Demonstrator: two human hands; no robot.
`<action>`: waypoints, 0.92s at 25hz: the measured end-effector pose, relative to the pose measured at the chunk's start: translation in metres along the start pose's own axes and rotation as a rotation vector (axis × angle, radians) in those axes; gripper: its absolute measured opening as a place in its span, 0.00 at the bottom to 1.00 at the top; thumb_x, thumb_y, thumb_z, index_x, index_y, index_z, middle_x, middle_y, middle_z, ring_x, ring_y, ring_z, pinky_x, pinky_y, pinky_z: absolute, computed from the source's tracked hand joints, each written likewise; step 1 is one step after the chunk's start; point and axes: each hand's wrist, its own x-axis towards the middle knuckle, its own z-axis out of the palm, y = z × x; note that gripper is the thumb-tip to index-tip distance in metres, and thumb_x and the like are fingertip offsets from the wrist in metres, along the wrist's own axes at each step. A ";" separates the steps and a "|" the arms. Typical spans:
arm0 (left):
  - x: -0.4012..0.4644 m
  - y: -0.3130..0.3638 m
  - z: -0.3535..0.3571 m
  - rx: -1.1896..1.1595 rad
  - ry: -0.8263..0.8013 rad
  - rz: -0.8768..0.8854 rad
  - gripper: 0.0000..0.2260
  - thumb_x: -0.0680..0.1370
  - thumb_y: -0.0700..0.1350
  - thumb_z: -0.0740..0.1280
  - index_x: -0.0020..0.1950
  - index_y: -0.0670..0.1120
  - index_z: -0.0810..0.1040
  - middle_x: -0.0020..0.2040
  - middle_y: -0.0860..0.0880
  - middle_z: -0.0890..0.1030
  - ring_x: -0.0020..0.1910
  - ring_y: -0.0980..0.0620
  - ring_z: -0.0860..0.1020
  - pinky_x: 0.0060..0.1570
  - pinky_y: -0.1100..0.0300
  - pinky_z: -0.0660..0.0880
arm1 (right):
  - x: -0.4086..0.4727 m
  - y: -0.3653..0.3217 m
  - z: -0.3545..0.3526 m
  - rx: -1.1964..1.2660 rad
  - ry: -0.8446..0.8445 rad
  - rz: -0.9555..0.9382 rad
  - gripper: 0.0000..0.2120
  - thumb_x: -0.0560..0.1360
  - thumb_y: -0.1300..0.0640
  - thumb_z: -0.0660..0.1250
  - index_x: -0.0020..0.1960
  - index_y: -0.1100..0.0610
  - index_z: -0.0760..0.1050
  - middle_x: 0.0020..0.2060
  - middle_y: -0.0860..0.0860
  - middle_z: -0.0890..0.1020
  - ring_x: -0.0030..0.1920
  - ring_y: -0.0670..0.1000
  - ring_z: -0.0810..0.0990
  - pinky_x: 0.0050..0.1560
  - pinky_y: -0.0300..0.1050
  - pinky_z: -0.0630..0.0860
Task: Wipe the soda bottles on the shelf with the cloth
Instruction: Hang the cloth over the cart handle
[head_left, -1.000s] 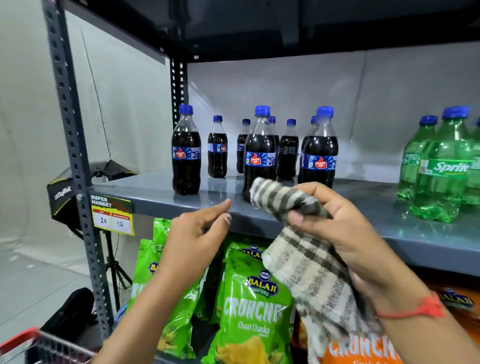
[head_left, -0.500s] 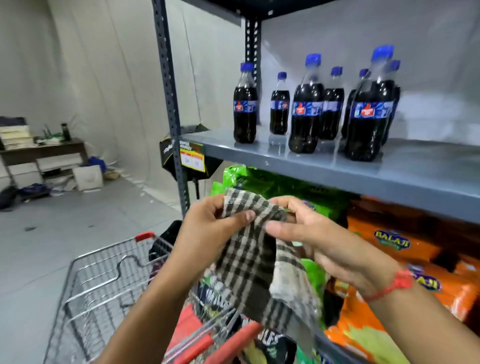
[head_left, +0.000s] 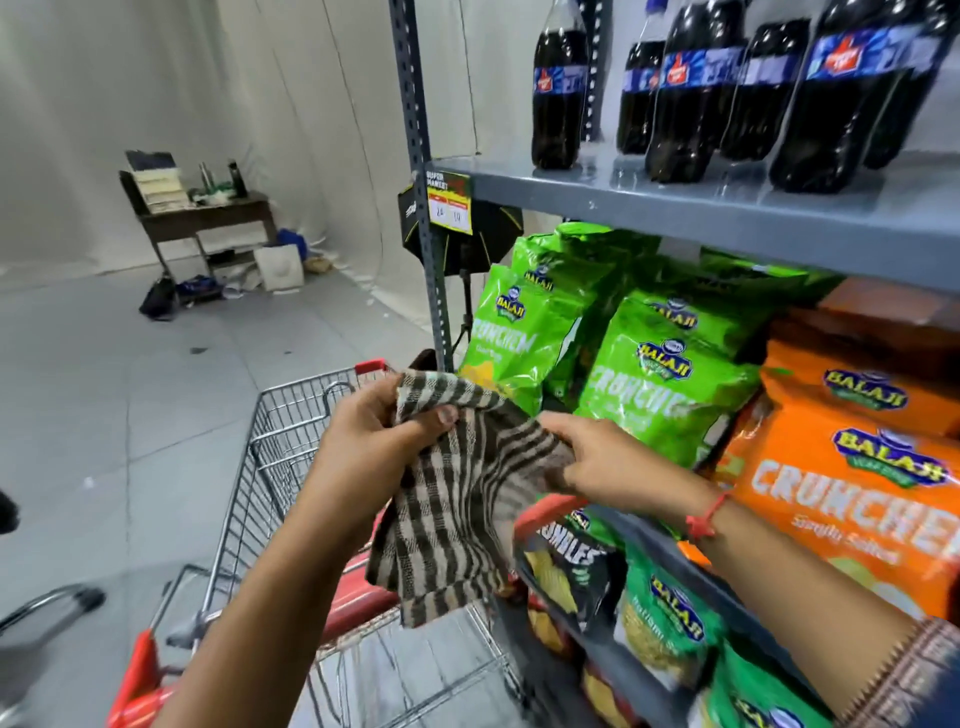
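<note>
A striped brown-and-cream cloth hangs between my hands at chest height, over a shopping cart. My left hand pinches its top left corner. My right hand grips its right edge. Several dark cola bottles with blue labels stand on the grey shelf at the upper right, well above and beyond the cloth. Their caps are cut off by the frame's top.
A metal shopping cart with red trim stands below my hands. Green and orange snack bags fill the lower shelves at right. The shelf's upright post carries a price tag. A desk stands far left.
My view has swung down and to the left, away from the bottles. My left hand has taken hold of the cloth, which now spreads between both hands, lower than before.
</note>
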 end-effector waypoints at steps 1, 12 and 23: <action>-0.004 -0.004 -0.006 -0.008 -0.003 -0.017 0.08 0.70 0.32 0.66 0.38 0.44 0.79 0.30 0.50 0.83 0.31 0.56 0.80 0.30 0.66 0.76 | 0.002 0.003 -0.001 0.026 -0.011 -0.016 0.10 0.65 0.68 0.65 0.42 0.55 0.73 0.39 0.56 0.81 0.38 0.54 0.78 0.37 0.47 0.73; -0.022 -0.109 -0.034 0.346 0.157 -0.467 0.05 0.71 0.39 0.68 0.43 0.45 0.74 0.45 0.41 0.81 0.41 0.47 0.81 0.41 0.52 0.79 | 0.041 0.043 0.037 0.308 -0.106 0.273 0.15 0.69 0.65 0.70 0.47 0.55 0.66 0.32 0.49 0.73 0.24 0.44 0.73 0.18 0.33 0.67; -0.003 -0.144 -0.027 0.755 0.255 -0.457 0.20 0.71 0.46 0.68 0.60 0.49 0.66 0.39 0.49 0.78 0.31 0.50 0.79 0.29 0.54 0.77 | 0.052 0.059 0.079 0.025 0.200 0.186 0.11 0.71 0.54 0.68 0.39 0.54 0.65 0.33 0.52 0.75 0.32 0.52 0.72 0.28 0.42 0.65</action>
